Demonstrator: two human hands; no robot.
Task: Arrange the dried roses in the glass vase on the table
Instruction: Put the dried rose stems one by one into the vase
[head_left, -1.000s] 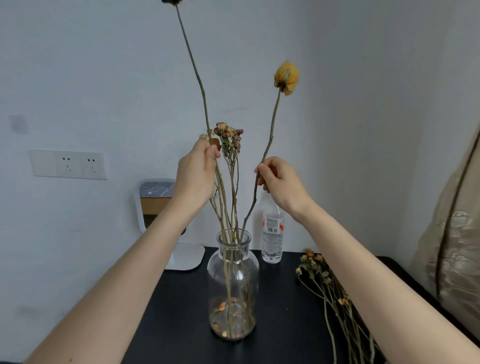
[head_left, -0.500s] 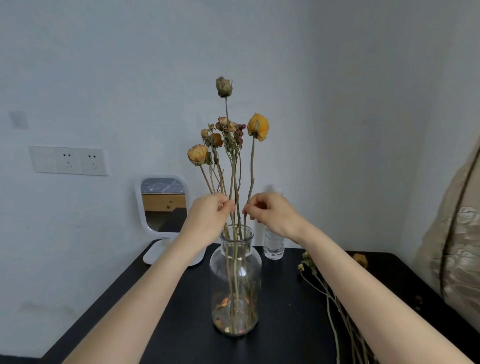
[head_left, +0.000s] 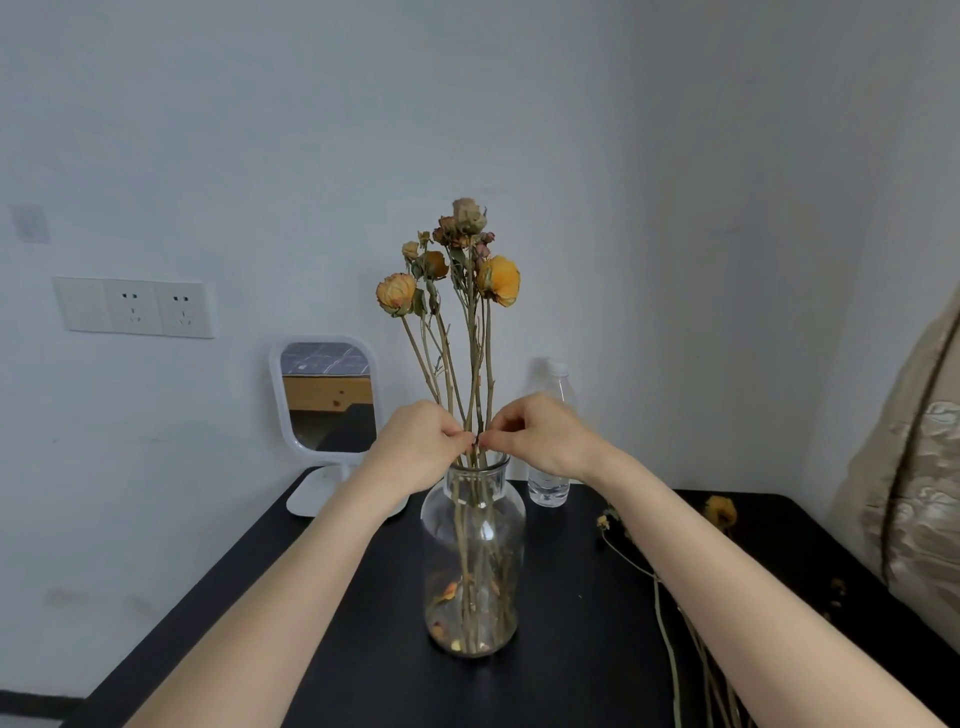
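Observation:
A clear glass vase (head_left: 474, 540) stands on the black table (head_left: 332, 644), holding several dried roses (head_left: 457, 270) with yellow, orange and pale heads. Fallen petals lie in its bottom. Just above the vase's mouth, my left hand (head_left: 415, 452) pinches the stems from the left. My right hand (head_left: 540, 441) pinches them from the right, its fingertips almost touching those of the left. More dried roses (head_left: 675, 623) lie loose on the table to the right, partly hidden by my right forearm.
A small white-framed mirror (head_left: 327, 400) stands at the table's back left. A plastic water bottle (head_left: 549, 467) stands behind the vase by the wall. A beige quilted fabric (head_left: 914, 499) hangs at the right edge. Wall sockets (head_left: 135, 307) are at the left.
Both hands came down from high on the stems to just above the vase's mouth. The two long roses sank deeper into the vase, so their heads now sit level with the bunch.

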